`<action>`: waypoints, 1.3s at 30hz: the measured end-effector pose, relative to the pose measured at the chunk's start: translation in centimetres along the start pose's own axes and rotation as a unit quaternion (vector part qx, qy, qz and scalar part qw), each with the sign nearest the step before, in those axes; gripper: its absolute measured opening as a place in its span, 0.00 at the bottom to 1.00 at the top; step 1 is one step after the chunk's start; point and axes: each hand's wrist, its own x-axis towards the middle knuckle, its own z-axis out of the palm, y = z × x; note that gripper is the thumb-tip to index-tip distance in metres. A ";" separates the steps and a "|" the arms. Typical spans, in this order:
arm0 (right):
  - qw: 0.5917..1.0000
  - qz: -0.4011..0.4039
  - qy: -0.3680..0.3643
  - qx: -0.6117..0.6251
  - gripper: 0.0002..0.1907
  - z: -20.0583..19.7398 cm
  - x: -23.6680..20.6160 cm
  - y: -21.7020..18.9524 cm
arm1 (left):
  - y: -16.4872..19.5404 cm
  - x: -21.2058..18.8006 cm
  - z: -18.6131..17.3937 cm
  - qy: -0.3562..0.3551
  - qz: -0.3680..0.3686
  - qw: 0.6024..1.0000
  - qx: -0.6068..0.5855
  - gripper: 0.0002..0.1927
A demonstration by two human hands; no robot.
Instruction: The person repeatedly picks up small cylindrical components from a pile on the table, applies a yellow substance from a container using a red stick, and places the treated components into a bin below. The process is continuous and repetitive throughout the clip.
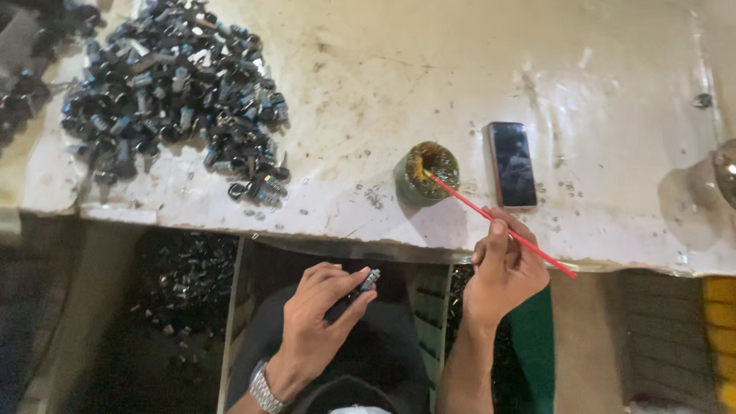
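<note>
My left hand [322, 310] holds a small dark cylindrical part [369, 279] between thumb and fingers, below the table edge. A metal watch sits on that wrist. My right hand [502, 268] grips a thin red stick [498, 226] like a pen. The stick's far tip dips into a small round green pot [426, 175] of yellowish paste on the white table [429, 84].
A big heap of several small dark parts [172, 92] lies at the table's upper left. A dark phone [512, 164] lies flat just right of the pot. More dark parts fill a bin [180, 284] below the table edge. A yellow object [721, 337] stands at the far right.
</note>
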 end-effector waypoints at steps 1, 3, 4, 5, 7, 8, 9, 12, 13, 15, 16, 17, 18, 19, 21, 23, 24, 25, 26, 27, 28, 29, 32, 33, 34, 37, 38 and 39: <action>0.999 -0.043 0.004 -0.024 0.09 -0.3 -0.1 -0.1 | 0.1 0.2 0.0 -0.004 0.006 1.000 0.003 0.18; 0.996 0.001 0.063 0.066 0.09 -1.2 0.0 -0.2 | 0.0 0.7 0.0 0.001 0.012 1.000 0.010 0.18; 0.990 0.029 0.080 0.112 0.09 -1.6 -0.2 -0.2 | 0.0 0.9 -0.1 0.007 0.010 1.000 0.014 0.18; 0.986 0.059 0.065 0.143 0.09 -2.0 -0.4 -0.2 | 0.0 1.0 -0.2 0.016 0.003 1.000 0.021 0.18; 0.970 0.132 0.034 0.199 0.10 -2.7 -1.6 0.0 | -0.3 1.3 -0.4 0.020 -0.007 0.999 0.034 0.18; 0.963 0.160 0.015 0.215 0.10 -3.0 -2.3 0.2 | -0.4 1.4 -0.5 0.021 -0.015 0.999 0.044 0.18; 0.954 0.189 -0.003 0.232 0.11 -3.1 -3.2 0.4 | -0.5 1.4 -0.5 0.022 -0.012 0.999 0.044 0.18; 0.942 0.216 -0.016 0.258 0.11 -3.6 -4.7 1.0 | -0.7 1.5 -0.6 0.022 0.001 0.999 0.044 0.18; 0.941 0.213 -0.013 0.261 0.11 -3.8 -5.0 1.1 | -0.7 1.5 -0.6 0.022 0.001 0.999 0.044 0.18; 0.939 0.200 -0.020 0.279 0.11 -4.0 -5.5 1.3 | -0.6 1.6 -0.7 0.022 0.005 0.999 0.040 0.18; 0.938 0.191 -0.022 0.287 0.12 -4.1 -5.6 1.3 | -0.5 1.7 -0.7 0.024 0.006 0.999 0.038 0.17; 0.948 0.181 -0.029 0.262 0.11 -4.1 -5.7 1.4 | -0.4 1.7 -0.7 0.025 0.008 0.999 0.035 0.17; 0.956 0.171 -0.036 0.236 0.11 -4.2 -5.7 1.4 | -0.4 1.8 -0.7 0.024 0.005 0.999 0.034 0.17; 0.963 0.162 -0.043 0.210 0.11 -4.2 -5.7 1.5 | -0.3 1.8 -0.8 0.023 0.002 0.999 0.032 0.17; 0.958 0.160 -0.027 0.235 0.11 -4.4 -5.3 1.5 | -0.3 1.8 -0.9 0.026 -0.002 0.999 0.029 0.17; 0.956 0.151 -0.016 0.251 0.10 -4.7 -4.8 1.5 | -0.3 1.6 -0.9 0.033 -0.009 0.999 0.024 0.16; 0.957 0.143 -0.008 0.254 0.10 -4.8 -4.7 1.5 | -0.3 1.5 -1.0 0.036 -0.010 0.999 0.022 0.16; 0.957 0.133 0.001 0.257 0.10 -4.8 -4.7 1.5 | -0.3 1.4 -0.9 0.037 -0.009 0.999 0.021 0.16; 0.959 0.122 -0.017 0.255 0.10 -4.8 -4.6 1.5 | -0.4 1.4 -0.9 0.039 -0.005 0.999 0.019 0.16; 0.961 0.112 -0.032 0.253 0.10 -4.6 -4.8 1.4 | -0.4 1.4 -0.8 0.044 -0.008 0.999 0.028 0.17; 0.962 0.102 -0.044 0.248 0.10 -4.5 -5.1 1.4 | -0.4 1.3 -0.6 0.045 -0.011 0.998 0.035 0.17; 0.967 0.105 -0.036 0.229 0.11 -4.3 -5.3 1.4 | -0.4 1.3 -0.5 0.044 -0.013 0.998 0.040 0.17; 0.976 0.088 0.001 0.197 0.10 -3.6 -4.8 1.5 | -0.4 1.1 -0.9 0.052 -0.004 0.998 0.045 0.17; 0.977 0.068 0.019 0.199 0.10 -3.7 -3.9 1.5 | -0.5 0.9 -1.3 0.069 -0.004 0.996 0.058 0.17; 0.978 0.049 0.038 0.201 0.10 -3.8 -2.9 1.5 | -0.6 0.6 -2.1 0.084 -0.004 0.994 0.072 0.17; 0.990 -0.054 0.080 0.107 0.10 -3.4 -0.4 1.7 | -1.4 -0.4 -4.8 0.151 -0.040 0.974 0.162 0.16; 0.995 -0.048 0.053 0.072 0.10 -2.8 -0.1 1.9 | -1.7 -0.7 -5.6 0.182 -0.072 0.960 0.201 0.16; 0.998 -0.042 0.025 0.038 0.10 -2.1 0.2 2.1 | -1.9 -1.0 -6.1 0.214 -0.103 0.942 0.237 0.16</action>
